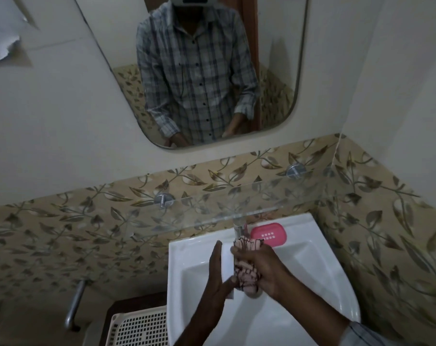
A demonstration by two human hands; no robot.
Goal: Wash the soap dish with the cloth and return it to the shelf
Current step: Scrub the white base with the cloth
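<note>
Over the white sink point(336, 283), my left hand point(215, 278) holds a flat white piece point(227, 265) upright, fingers straight along its side and thumb beneath it. I cannot tell whether it is part of the soap dish. My right hand point(266, 268) grips a bunched pink and black cloth point(246, 270) and presses it against the white piece. A pink soap dish part point(268, 234) with small white slots lies on the sink's back rim, just beyond my right hand. The clear glass shelf point(212, 211) runs along the wall above the sink, with nothing on it.
A tap point(238, 229) stands at the sink's back, partly hidden by the shelf edge and the cloth. A cream perforated basket point(142, 328) sits left of the sink, beside a metal bar point(74, 303). A mirror point(274, 71) hangs above. Tiled walls close in on the right.
</note>
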